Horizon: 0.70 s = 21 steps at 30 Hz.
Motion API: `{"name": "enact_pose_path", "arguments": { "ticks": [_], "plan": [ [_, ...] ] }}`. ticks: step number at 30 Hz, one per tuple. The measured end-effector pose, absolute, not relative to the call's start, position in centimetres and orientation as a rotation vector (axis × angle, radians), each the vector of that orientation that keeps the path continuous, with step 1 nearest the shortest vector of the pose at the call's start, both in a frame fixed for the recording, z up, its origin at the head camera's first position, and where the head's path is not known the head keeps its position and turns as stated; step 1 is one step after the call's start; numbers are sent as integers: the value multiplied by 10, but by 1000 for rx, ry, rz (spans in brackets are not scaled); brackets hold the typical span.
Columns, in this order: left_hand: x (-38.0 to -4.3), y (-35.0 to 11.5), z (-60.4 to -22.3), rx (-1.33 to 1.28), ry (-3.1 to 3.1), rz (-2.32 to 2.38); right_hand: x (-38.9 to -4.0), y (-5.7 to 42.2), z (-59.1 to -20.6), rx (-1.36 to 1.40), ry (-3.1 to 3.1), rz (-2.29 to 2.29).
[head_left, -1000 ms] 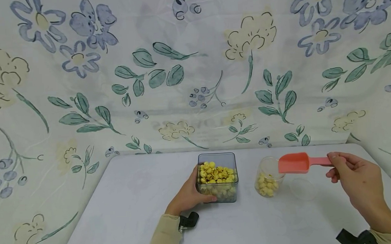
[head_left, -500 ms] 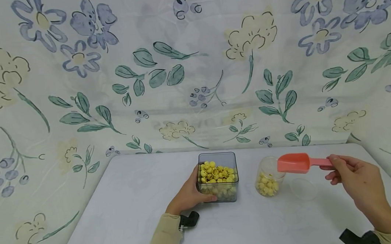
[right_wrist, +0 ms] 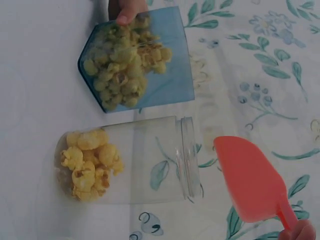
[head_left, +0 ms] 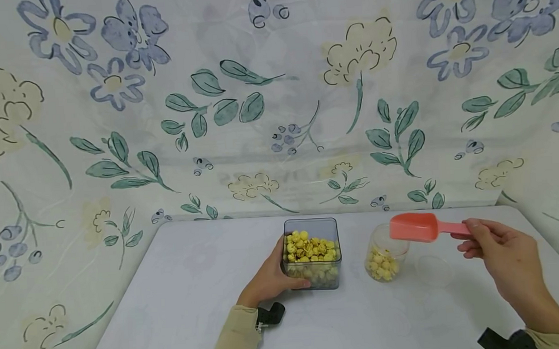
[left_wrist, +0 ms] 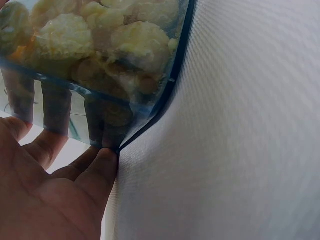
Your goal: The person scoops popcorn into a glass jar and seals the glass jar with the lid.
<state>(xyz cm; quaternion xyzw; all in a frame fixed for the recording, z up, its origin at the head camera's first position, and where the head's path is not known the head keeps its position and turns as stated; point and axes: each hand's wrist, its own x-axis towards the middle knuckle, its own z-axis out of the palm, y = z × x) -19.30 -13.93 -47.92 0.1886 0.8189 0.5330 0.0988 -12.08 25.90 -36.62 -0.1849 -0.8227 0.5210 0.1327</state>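
My left hand (head_left: 266, 280) holds a square, see-through blue-grey container (head_left: 310, 225) at its left side, thumb across the front. Yellow popcorn (head_left: 309, 249) fills much of it. To its right stands a clear round jar (head_left: 374, 240), uncovered, with some popcorn (right_wrist: 90, 162) at the bottom. Above and slightly right of the jar, my right hand (head_left: 514, 259) pinches the handle of a coral-red scoop (head_left: 415, 228). No popcorn shows in the scoop. In the right wrist view, the scoop (right_wrist: 250, 180) is near the jar's mouth, apart from it. In the left wrist view, fingers (left_wrist: 95, 175) press the container's wall.
A clear round lid (head_left: 434, 272) lies on the white table (head_left: 195, 284), right of the jar. Behind the table hangs a flower-patterned cloth (head_left: 280, 185). Black wrist cameras sit on both forearms.
The right hand has carried the scoop slightly left and up, more over the jar's mouth. The left hand and the container have stayed in place.
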Motion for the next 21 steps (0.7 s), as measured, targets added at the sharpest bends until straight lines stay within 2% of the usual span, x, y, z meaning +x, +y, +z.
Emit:
{"name": "enact_pose_path", "arguments": {
  "ticks": [8, 15, 21],
  "plan": [
    [-192, -139, -477, 562, 2429, 1568, -122, 248, -363, -431, -2338, 1553],
    [-180, -136, -452, 526, 2381, 1588, -124, 238, -363, -367, -2320, 1567],
    [-178, -136, -445, 532, 2378, 1565, -127, 232, -363, -348, -2331, 1572]
  ]
}}
